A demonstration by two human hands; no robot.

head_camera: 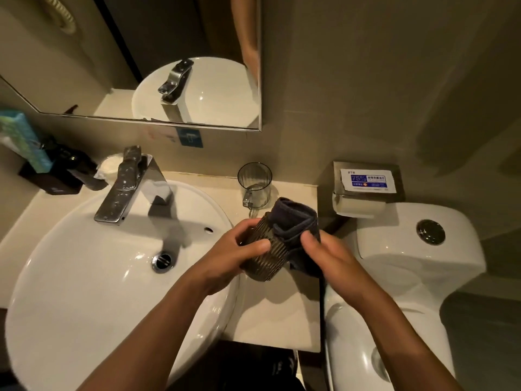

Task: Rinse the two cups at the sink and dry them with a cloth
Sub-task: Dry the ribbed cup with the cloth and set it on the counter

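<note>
The left hand gripped a dark, ribbed, translucent cup, fingers curled over its side with the thumb across the ribs. The cup was tilted, its mouth turned away and to the right, held in the air above the beige countertop just past the right rim of the round white ceramic basin. A dark navy cloth was stuffed into the cup's mouth and bunched out over its rim. The right hand pinched the cloth against the cup's right side, thumb on top, so both hands were close together on the one bundle.

A second cup, a clear ribbed glass mug with a handle, stood upright at the back of the countertop near the wall, just behind the cloth but apart from it. The strip of counter between the basin's edge and the counter's right edge was narrow; beyond that edge sat a white toilet cistern with a round chrome flush button. A steel paper holder bearing a blue-and-white wipes packet was mounted on the wall above it.

To the left, a square chrome faucet leaned out over the basin, its chrome drain below. A dark tray of toiletries and a teal tissue pack sat in the counter's far left corner, under the lower edge of the mirror.
</note>
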